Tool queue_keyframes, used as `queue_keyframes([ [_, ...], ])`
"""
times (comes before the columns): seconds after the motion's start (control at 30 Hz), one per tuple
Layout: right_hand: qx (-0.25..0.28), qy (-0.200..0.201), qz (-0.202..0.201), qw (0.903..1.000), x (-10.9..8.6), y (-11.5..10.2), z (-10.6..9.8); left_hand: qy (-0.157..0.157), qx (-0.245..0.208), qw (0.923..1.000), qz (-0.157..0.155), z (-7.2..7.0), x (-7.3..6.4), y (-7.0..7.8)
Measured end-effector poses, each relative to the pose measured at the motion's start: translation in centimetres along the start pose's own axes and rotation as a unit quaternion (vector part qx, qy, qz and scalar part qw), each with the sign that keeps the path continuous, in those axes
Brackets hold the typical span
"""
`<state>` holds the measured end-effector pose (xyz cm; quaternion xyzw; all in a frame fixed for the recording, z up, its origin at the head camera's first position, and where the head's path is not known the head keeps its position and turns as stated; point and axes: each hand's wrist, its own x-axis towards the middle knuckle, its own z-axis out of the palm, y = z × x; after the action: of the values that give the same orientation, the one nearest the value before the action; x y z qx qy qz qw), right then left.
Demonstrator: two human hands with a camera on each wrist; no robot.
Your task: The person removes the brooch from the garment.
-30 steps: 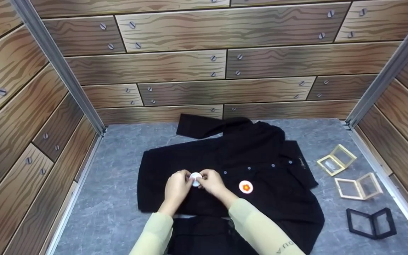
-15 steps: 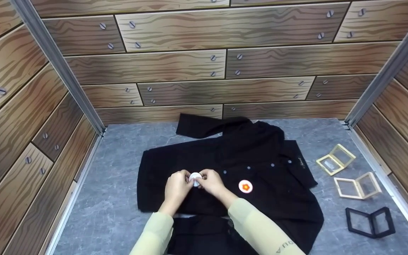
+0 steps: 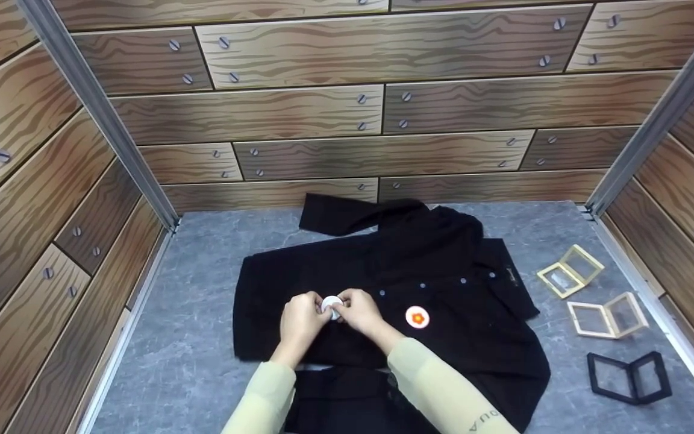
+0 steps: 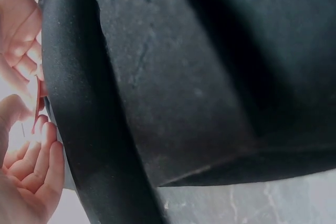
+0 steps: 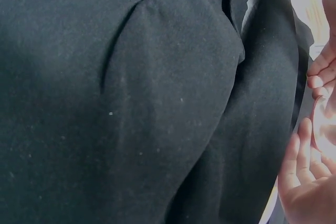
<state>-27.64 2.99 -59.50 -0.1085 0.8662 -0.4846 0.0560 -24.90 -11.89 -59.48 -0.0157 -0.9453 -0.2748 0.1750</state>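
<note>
One white disc (image 3: 331, 301), lower centre of the frame, is pinched at opposite edges by left hand (image 3: 302, 316) and right hand (image 3: 359, 310). Likely light and stiff; hold its rim.

The person's left sleeve (image 3: 259, 401) and right sleeve (image 3: 441, 392) are long and pale yellow-green, reaching the wrists, with the left hand (image 3: 302, 319) and right hand (image 3: 360, 310) bare beyond them. Dark lettering (image 3: 484, 420) runs across the right sleeve near the near edge, seemingly capitals, though too small to read surely.
</note>
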Motion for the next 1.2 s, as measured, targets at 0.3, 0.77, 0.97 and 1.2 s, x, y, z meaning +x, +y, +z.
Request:
queue_keyframes([
  [0.3, -0.006, -0.008, 0.019, 0.9998, -0.09, -0.31, -0.12, -0.004, 0.001, 1.0000, 0.002, 0.05, -0.01, -0.27],
  [0.77, 0.040, -0.018, 0.040, 0.9983, -0.02, -0.19, -0.25, -0.039, -0.055, 0.9972, -0.032, -0.61, 0.37, -0.44],
  [0.97, -0.001, -0.002, 0.023, 0.9997, -0.11, -0.40, -0.14, -0.038, -0.054, 0.9973, -0.033, -0.59, 0.33, -0.50],
  [1.2, -0.072, 0.008, 0.001, 0.9974, -0.12, -0.64, -0.06, -0.026, -0.022, 0.9993, -0.015, -0.33, 0.22, -0.58],
])
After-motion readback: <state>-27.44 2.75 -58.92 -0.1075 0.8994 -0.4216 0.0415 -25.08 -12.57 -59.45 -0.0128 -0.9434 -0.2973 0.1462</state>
